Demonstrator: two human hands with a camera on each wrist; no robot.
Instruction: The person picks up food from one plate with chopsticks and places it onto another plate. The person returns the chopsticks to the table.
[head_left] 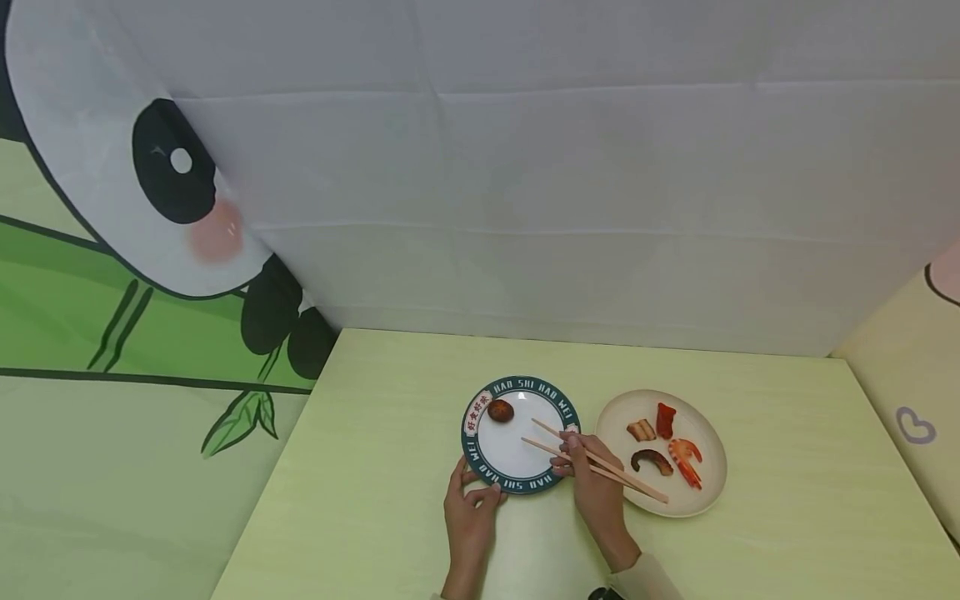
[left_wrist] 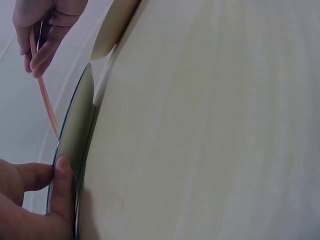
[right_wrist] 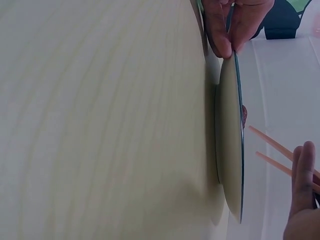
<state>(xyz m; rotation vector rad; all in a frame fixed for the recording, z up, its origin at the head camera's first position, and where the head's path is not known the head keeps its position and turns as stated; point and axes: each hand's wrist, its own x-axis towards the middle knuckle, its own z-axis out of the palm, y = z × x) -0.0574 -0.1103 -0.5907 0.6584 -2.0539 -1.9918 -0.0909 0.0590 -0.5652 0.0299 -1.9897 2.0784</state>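
My left hand pinches the near-left rim of a white plate with a teal lettered border, thumb and fingers on either side of the edge. In the right wrist view, the plate's underside faces the camera. On its upper left sits a small round brown piece of food, like a mushroom cap. My right hand holds a pair of light wooden chopsticks over the plate's right side. Their tips are apart, pointing left, with nothing between them.
Right of the lettered plate lies a cream plate. It bears a shrimp, a curled brown piece, a red piece and a tan striped piece. A pale wall sheet rises behind the table.
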